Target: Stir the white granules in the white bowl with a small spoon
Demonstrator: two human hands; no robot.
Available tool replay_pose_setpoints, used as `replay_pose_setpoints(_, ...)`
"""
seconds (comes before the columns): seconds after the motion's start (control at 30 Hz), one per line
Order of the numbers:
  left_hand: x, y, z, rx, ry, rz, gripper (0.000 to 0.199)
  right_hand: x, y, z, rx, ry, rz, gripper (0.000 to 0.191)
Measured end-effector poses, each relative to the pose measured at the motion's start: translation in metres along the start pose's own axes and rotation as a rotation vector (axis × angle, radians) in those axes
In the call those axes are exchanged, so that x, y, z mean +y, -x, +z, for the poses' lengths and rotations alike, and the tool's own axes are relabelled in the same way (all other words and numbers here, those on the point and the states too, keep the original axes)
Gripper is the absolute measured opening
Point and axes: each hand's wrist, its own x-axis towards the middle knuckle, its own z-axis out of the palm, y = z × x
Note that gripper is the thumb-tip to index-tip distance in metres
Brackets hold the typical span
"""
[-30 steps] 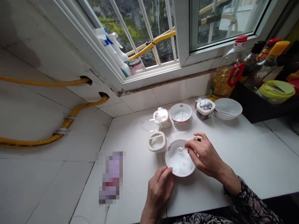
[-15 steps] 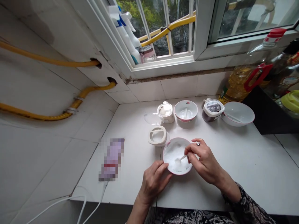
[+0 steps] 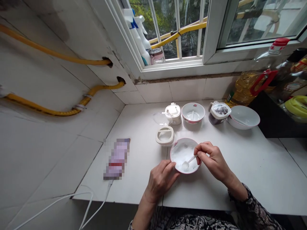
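A white bowl with a pink rim (image 3: pixel 176 167) stands on the counter, and a white, powdery or foamy substance (image 3: pixel 183 150) covers its inside. My left hand (image 3: pixel 161 179) grips the bowl's near-left edge, thumb low on the side and fingers at the rim. Pinched between the fingers of my right hand (image 3: pixel 213 159) is a small white spoon (image 3: pixel 185 165), its head resting in the white substance. Just beyond the bowl sits an open white seasoning container (image 3: pixel 165 135) with its clear lid (image 3: pixel 161 118) tipped back.
Along the back are another white container (image 3: pixel 173 113), a bowl with a spoon (image 3: pixel 193 113), a dark-filled jar (image 3: pixel 218 112) and a wider bowl (image 3: pixel 244 117). An oil bottle (image 3: pixel 244 86) stands by a black tray (image 3: pixel 278 118). A blurred purple object (image 3: pixel 117 159) with a white cable lies left.
The spoon's head has shifted slightly within the white substance, its handle still in my right hand. My left hand stays on the bowl. The whole view has moved a little.
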Motion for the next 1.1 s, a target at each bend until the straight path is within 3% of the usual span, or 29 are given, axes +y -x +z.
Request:
replay_pose_setpoints(0.2,0.000,0.000,0.000,0.008,-0.018,0.005,0.019,-0.004,0.001,0.004,-0.004,-0.026,0.012,0.023)
replay_pose_setpoints(0.5,0.000,0.000,0.000,0.010,-0.010,0.007,0.019,0.001,-0.009,-0.001,0.072,-0.468,0.303,0.014)
replay_pose_setpoints(0.77,0.000,0.002,0.000,-0.007,0.008,0.004,0.018,-0.017,-0.018,0.004,0.172,-0.543,0.291,0.021)
replay_pose_setpoints(0.93,0.000,0.003,0.000,-0.005,0.030,0.018,0.019,-0.033,-0.034,0.021,0.219,-0.375,0.106,0.018)
replay_pose_setpoints(1.03,0.000,0.003,0.000,-0.004,0.052,0.004,0.019,-0.028,-0.042,0.035,0.219,-0.009,-0.198,0.007)
replay_pose_setpoints(1.1,0.000,0.003,0.000,-0.008,0.062,-0.005,0.019,-0.023,-0.045,0.041,0.179,0.249,-0.435,0.015)
